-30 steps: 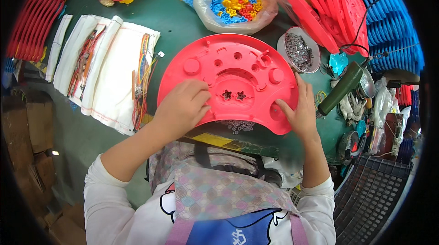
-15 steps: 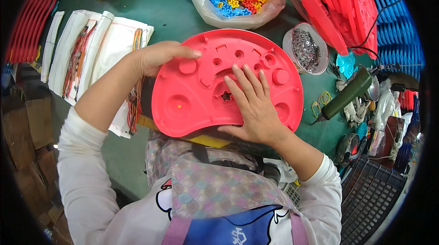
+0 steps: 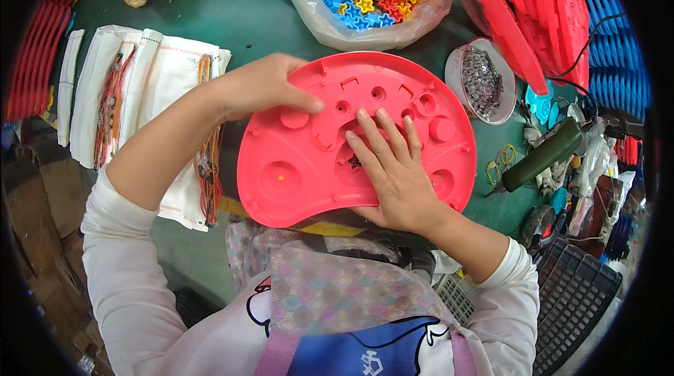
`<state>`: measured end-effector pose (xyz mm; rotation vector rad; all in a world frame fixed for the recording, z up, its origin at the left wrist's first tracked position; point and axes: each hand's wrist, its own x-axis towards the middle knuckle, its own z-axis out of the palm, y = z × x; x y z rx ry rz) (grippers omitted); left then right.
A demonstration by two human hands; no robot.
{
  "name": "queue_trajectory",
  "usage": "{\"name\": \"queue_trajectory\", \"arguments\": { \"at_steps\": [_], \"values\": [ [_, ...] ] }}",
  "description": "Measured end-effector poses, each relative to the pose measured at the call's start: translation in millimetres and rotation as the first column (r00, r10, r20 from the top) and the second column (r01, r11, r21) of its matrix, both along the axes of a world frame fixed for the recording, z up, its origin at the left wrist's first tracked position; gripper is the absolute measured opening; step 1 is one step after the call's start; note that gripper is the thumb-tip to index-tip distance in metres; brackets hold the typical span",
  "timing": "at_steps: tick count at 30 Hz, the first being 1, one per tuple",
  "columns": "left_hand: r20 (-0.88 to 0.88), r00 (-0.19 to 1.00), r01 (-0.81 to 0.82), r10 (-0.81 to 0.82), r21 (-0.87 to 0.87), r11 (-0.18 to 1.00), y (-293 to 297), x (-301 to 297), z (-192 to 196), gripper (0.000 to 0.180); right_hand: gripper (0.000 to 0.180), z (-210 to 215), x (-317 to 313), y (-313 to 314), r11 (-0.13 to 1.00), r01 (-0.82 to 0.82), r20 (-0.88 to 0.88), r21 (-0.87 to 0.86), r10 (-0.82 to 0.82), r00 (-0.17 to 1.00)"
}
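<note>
A red plastic shell (image 3: 281,151) with a curved outline lies before me on the green table, its hollow side with posts, holes and round recesses facing up. My left hand (image 3: 270,84) grips its far left edge, the thumb over the rim; the other fingers are partly hidden. My right hand (image 3: 397,165) rests on the middle of the shell with its fingers spread. Its fingertips lie by a recess, and its thumb is at the near edge, partly hidden. Under the right hand a star-shaped hole is partly covered.
Beyond the shell stands a plastic bag (image 3: 316,18) of coloured star pieces. A bowl of screws (image 3: 484,81) and a green electric screwdriver (image 3: 540,155) are to the right. Stacked red shells (image 3: 540,11) stand behind. Wire bundles (image 3: 112,102) on white wrapping lie left.
My left thumb has slid inward and toward me along the shell's left side. The right hand stays spread on the shell. The whole view has shifted slightly.
</note>
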<state>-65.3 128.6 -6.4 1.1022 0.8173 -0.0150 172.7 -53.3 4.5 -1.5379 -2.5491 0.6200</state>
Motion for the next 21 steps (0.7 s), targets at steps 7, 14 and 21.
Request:
{"name": "queue_trajectory", "arguments": {
  "at_steps": [7,14,21],
  "values": [
    [-0.036,0.995,0.093,-0.09,0.089,0.992,16,18,-2,0.039,0.108,-1,0,0,1.0,0.001,0.015,0.02,-0.001,1.0],
    [-0.03,0.997,0.063,-0.069,-0.168,0.984,19,18,-3,0.036,0.107,-2,-1,-5,0.997,0.007,0.003,0.083,-0.007,1.0],
    [-0.346,0.917,0.361,-0.201,0.499,0.788,22,30,15,0.032,0.105,-2,2,0,0.998,0.007,-0.01,0.063,-0.007,1.0]
  ]
}}
